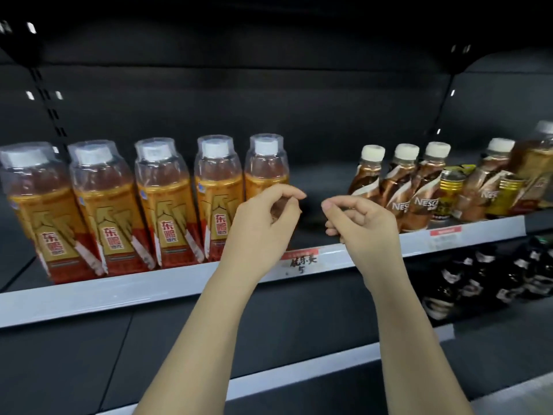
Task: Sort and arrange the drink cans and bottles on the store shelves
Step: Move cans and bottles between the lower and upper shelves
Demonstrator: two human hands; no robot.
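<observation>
Both hands hover in front of the bare middle stretch of the upper shelf (pixel 167 290), just above its pale front strip. The left hand (pixel 263 223) has its fingers (pixel 288 191) loosely curled, thumb and forefinger tips close together, with nothing visibly between them. The right hand (pixel 363 224) mirrors it, its fingers (pixel 338 202) bent inward and holding nothing. The two hands stand near each other but apart, fingertips pointing toward one another across a small gap. Left of that gap on the shelf stands a row of five orange energy-drink bottles (pixel 167 202) with white caps under clear covers, upright and side by side; the left hand overlaps the lower part of the rightmost one in view, and whether it touches the bottle cannot be told. Right of the gap stands a group of brown coffee bottles (pixel 419 193) with cream caps, upright, the nearest just beyond the right hand's knuckles. Among them sit two yellow cans (pixel 450 193), and a taller amber bottle (pixel 535 163) stands at the far right end. A handwritten price tag (pixel 302 260) lies on the front strip between the two wrists. Below the coffee bottles, the lower shelf carries dark packaged goods (pixel 484 283), too blurred to identify.
</observation>
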